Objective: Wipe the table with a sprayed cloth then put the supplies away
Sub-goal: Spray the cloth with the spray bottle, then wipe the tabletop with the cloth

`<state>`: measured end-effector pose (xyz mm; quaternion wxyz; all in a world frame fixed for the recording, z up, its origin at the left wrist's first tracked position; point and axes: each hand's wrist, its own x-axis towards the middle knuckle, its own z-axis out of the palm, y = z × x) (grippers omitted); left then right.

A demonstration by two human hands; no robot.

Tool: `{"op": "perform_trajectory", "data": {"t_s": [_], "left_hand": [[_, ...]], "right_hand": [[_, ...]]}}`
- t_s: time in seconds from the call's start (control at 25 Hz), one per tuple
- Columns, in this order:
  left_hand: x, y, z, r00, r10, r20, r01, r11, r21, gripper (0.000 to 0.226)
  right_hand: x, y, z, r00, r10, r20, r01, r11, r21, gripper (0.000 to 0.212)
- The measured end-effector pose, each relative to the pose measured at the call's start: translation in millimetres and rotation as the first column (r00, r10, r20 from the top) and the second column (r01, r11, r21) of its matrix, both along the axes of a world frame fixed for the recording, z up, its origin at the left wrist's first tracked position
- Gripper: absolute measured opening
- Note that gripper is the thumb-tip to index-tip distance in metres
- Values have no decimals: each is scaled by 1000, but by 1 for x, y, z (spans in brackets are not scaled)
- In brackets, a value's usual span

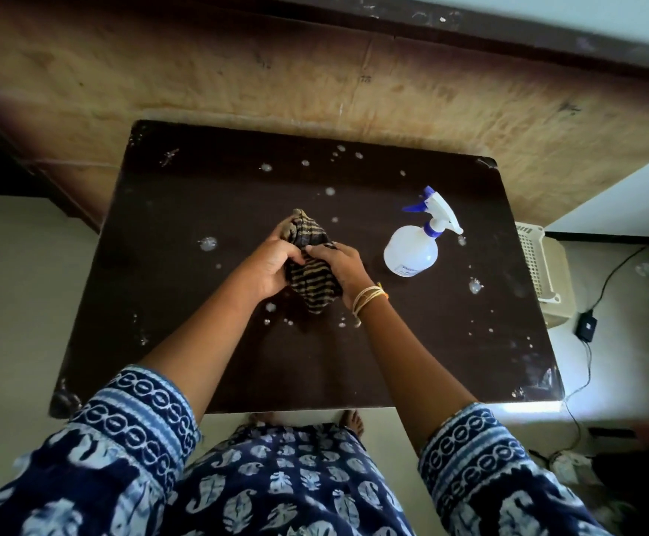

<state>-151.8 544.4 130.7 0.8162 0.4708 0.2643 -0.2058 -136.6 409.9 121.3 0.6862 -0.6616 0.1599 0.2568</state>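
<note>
Over the middle of the dark surface (pixel 183 342), both hands work one striped cloth (pixel 311 274), bunched, its lower end touching or just above the surface — cannot tell which. Left hand (pixel 272 266) curled round the cloth's left side; right hand (pixel 336 266) gripping from the right, fingers closed over the top. Neither is free.

Spray bottle (pixel 411 251) stands upright to the right of the cloth, near the right hand, apart from it; blue-and-white trigger head points right.

Risks, as judged:
- Right elbow or wrist swinging out during a wipe could knock the bottle over; it stands on the side the right hand would sweep toward
- Cloth wadded tight gives a small contact patch; droplets near the edges likely get missed or smeared
- Droplets sit close to the right edge, above a cable (pixel 586 361) and adapter on the floor; pushing liquid off that side would wet them

Count:
- cloths: one
- spray bottles: one
- hands: two, both on the cloth
- white droplets and splashes: many, scattered, not countable
- pale basket (pixel 531 257) beside the right edge: one
</note>
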Motion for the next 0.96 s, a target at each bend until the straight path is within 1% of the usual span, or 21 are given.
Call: {"op": "perform_trajectory", "data": {"t_s": [0.04,0.12,0.2,0.24,0.28,0.32,0.36,0.4,0.44,0.48,0.52,0.56,0.6,0.72,0.8,0.84,0.88,0.96], "left_hand": [[0,9,-1,1000,-27,9,26,998,62,83],[-2,23,0,997,-74,8,72,981,181,77],[-1,36,-1,995,-100,-13,99,941,322,65],[1,43,-3,994,-104,-28,106,915,390,61],[3,48,-6,994,-97,-44,107,891,441,59],[5,53,-8,995,-86,-53,101,871,480,58],[7,57,-12,996,-73,-56,92,848,522,56],[10,61,-16,997,-51,-50,71,819,569,55],[14,66,-22,999,-32,-37,48,785,618,54],[17,72,-28,999,-31,-24,38,733,679,53],[19,78,-32,998,-53,-31,58,662,747,52],[20,85,-36,995,-88,-55,96,575,813,51],[21,94,-41,990,-117,-78,126,495,859,50],[23,118,-54,977,-175,-123,174,318,932,50],[21,133,-60,965,-199,-171,204,162,965,50],[21,141,-62,957,-213,-196,221,100,970,51],[20,151,-66,948,-229,-221,240,57,969,52],[19,172,-75,927,-265,-267,279,11,960,54]], "right_hand": [[3,5,1,999,-6,-43,8,1000,29,11],[6,16,6,995,-11,-97,19,997,76,11],[12,28,10,997,-21,-76,29,995,99,14],[19,34,11,999,-26,-26,28,997,72,16],[27,40,11,999,-20,45,19,1000,4,19],[35,46,11,992,0,129,14,994,-107,25],[44,52,12,975,47,216,9,968,-252,35],[52,59,12,947,135,291,-5,913,-408,42],[60,66,12,905,257,340,-24,826,-563,46],[65,74,10,850,394,349,-49,719,-693,48],[70,82,6,801,507,317,-75,611,-788,51],[74,89,3,768,577,276,-92,527,-845,54],[79,96,-4,750,613,249,-109,485,-868,55],[90,108,-29,664,703,257,-137,451,-882,50],[94,116,-50,611,766,199,-173,375,-911,56],[93,119,-62,604,781,155,-192,332,-923,59],[91,123,-73,607,786,115,-210,298,-931,63],[85,131,-90,625,778,70,-210,254,-944,69]]}}
